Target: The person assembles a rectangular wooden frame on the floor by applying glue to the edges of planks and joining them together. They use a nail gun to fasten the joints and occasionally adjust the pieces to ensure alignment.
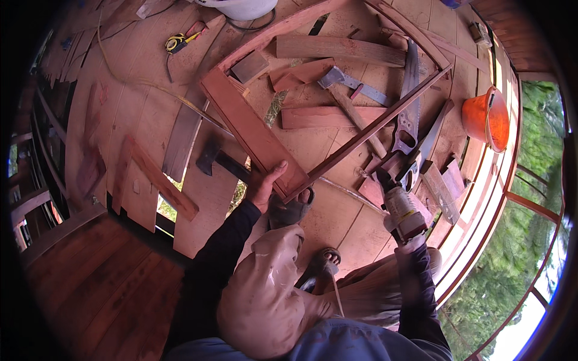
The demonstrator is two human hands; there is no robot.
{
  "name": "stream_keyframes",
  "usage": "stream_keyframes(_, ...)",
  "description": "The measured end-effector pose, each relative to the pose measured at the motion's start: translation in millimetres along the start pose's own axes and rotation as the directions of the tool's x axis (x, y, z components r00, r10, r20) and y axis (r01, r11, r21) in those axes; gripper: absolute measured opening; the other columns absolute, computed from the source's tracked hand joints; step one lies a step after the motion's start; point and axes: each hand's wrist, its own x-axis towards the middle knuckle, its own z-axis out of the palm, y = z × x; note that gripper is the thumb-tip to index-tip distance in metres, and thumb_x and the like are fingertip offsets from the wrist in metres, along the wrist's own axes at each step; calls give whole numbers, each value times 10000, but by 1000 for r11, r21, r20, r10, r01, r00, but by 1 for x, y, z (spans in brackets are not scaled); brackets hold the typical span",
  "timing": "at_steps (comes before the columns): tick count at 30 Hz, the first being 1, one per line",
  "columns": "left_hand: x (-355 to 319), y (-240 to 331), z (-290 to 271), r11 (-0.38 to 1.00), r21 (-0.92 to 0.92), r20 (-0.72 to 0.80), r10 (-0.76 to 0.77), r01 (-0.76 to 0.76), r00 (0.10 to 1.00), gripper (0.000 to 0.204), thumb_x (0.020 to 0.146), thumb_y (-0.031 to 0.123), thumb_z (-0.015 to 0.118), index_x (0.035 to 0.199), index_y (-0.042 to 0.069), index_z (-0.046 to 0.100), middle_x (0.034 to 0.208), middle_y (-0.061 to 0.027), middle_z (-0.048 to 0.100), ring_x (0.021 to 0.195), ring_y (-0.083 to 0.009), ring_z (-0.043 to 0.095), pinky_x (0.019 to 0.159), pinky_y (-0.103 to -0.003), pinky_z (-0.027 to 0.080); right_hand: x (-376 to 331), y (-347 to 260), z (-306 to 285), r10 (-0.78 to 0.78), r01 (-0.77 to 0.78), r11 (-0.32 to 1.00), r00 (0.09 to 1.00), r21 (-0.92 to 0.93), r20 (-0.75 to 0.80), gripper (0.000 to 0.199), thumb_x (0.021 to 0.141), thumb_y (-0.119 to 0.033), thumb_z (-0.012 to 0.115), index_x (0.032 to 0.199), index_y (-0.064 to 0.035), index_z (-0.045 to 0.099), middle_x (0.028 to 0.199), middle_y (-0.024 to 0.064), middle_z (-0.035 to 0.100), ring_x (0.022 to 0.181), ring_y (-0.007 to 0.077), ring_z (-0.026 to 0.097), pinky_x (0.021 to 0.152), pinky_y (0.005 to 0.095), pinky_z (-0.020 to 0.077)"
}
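A reddish-brown wooden frame (247, 123) of joined boards stands tilted in front of me. My left hand (265, 188) is closed round its near corner, the thumb lying over the wide board. Off to the right, my right hand (412, 242) grips the rear of a grey angle grinder (402, 207). Its dark head points away from me, apart from the frame, close to several wood offcuts; its disc cannot be made out. A dark-headed axe or hammer (209, 157) lies left of my left hand, its handle partly hidden.
Within and beside the frame lie a hammer (355, 117), a metal square (367, 90), two handsaws (409, 99) (430, 141) and loose boards (340, 49). An orange bucket (490, 120) stands right. A tape measure (176, 43) and cable (150, 86) lie far left. Gaps break the plank floor (205, 210).
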Motion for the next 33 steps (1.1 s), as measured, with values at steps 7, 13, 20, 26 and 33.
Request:
stream_keyframes(7,4,-46,10,999,8,16,-52,52,999,648,852,244,811,1341,32,442,1253,-99,571,1132,-186,586,962,-333,503,31,3,-99,-65,87,996,892,30,-448,602,878,-297,750,1369,-14,548,1288,100,617,1149,225,605,911,344,496)
stream_keyframes(13,-3,-61,19,983,25,2,-183,182,983,711,838,327,824,1358,63,417,1255,-107,568,1165,-214,578,915,-379,546,25,114,-171,196,-357,927,725,-117,-660,597,850,-419,746,1257,2,631,1106,154,704,1063,258,663,853,362,502)
stream_keyframes(20,0,-86,15,910,208,56,-377,359,924,669,856,490,770,1326,66,555,1199,-95,638,1055,-229,656,814,-397,578,38,176,-176,313,-569,813,607,-124,-730,600,814,-477,699,1195,-24,602,1118,217,698,1064,374,669,889,451,498)
stream_keyframes(26,-8,-49,24,844,282,71,-492,455,868,624,866,471,763,1285,45,584,1120,-107,685,929,-228,705,747,-368,617,66,187,-166,217,-485,831,733,-271,-645,561,797,-343,699,1256,-55,553,1087,226,692,1051,413,663,875,486,504)
stream_keyframes(33,5,-46,9,794,473,207,-521,381,828,770,835,650,706,1314,59,586,1063,-72,592,888,-219,701,756,-337,598,63,278,-180,135,-297,926,836,-231,-533,882,732,-106,721,1484,-16,270,1301,216,538,1220,346,564,1003,439,466)
